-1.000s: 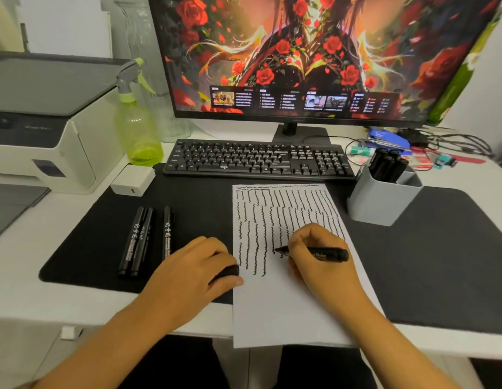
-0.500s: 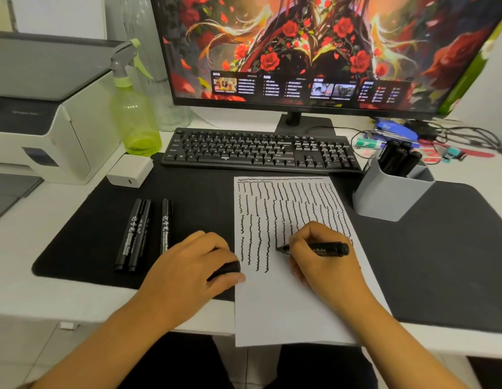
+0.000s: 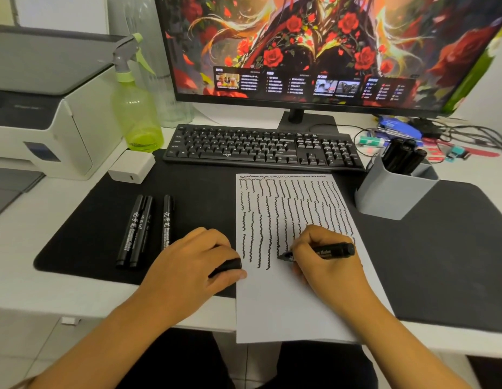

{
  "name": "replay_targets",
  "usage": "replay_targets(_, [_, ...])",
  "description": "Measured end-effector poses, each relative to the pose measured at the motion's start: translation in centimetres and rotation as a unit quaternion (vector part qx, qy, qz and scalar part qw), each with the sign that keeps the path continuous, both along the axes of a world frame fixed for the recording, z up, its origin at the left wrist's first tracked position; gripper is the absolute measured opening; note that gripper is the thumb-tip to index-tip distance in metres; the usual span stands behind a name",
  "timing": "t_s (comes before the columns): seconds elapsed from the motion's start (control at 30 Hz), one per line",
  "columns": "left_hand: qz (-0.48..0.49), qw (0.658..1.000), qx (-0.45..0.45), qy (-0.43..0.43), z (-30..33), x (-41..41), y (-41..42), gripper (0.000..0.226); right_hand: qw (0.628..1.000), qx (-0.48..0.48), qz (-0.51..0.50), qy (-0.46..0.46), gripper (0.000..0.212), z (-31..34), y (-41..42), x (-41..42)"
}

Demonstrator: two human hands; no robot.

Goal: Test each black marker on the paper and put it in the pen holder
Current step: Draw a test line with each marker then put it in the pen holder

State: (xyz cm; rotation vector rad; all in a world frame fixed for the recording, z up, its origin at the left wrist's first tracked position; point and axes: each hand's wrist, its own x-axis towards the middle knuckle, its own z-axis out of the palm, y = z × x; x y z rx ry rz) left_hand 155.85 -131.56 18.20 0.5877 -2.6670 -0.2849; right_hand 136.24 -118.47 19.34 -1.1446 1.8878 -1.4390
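Note:
A white paper (image 3: 289, 310) covered with wavy black lines lies on the black desk mat (image 3: 103, 220). My right hand (image 3: 325, 265) grips an uncapped black marker (image 3: 331, 251), its tip touching the paper at the end of a line. My left hand (image 3: 193, 265) rests at the paper's left edge, closed around a black marker cap (image 3: 227, 266). Three capped black markers (image 3: 143, 228) lie side by side on the mat to the left. The grey pen holder (image 3: 390, 192) stands to the right of the paper with several black markers (image 3: 404, 157) in it.
A black keyboard (image 3: 261, 147) and a monitor (image 3: 328, 46) sit behind the paper. At the left are a printer (image 3: 33, 113), a green spray bottle (image 3: 134, 108) and a white charger (image 3: 132, 165). Cables and small items (image 3: 440, 136) lie behind the holder.
The marker tip has drawn a little further down the paper. The view has shifted slightly closer and lower. My left hand has stayed in place.

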Motion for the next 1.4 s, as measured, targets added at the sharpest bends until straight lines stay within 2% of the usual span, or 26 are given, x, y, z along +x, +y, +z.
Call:
replay_targets(0.7, [0.007, 1.000, -0.004, 0.003, -0.1, 0.0, 0.0, 0.045, 0.999, 0.013, 0.035, 0.013, 0.018, -0.3, 0.4, 0.0])
replay_targets(0.77, [0.005, 1.000, -0.004, 0.004, -0.1, 0.0, 0.1, 0.045, 0.999, -0.009, 0.030, 0.010, 0.019, -0.3, 0.5, 0.0])
replay_targets(0.97, [-0.009, 1.000, -0.008, -0.005, 0.6, -0.1, 0.3, 0.046, 0.987, -0.144, -0.076, -0.019, 0.022, 1.1, 1.3, -1.3])
replay_targets(1.07, [-0.017, 0.999, -0.012, 0.026, 1.3, 0.2, 0.4, 0.045, 0.979, -0.180, -0.082, -0.046, 0.023, 2.2, 1.8, -1.7])
replay_targets(1.23, [-0.065, 0.994, -0.040, 0.083, 3.2, 0.2, 1.1, 0.051, 0.978, -0.181, -0.027, -0.098, 0.025, 3.3, 2.4, -0.2])
replay_targets(1.4, [-0.096, 0.991, -0.054, 0.082, 4.6, -0.5, 2.1, 0.042, 0.984, -0.152, 0.032, -0.087, 0.025, 3.6, 2.4, 2.3])
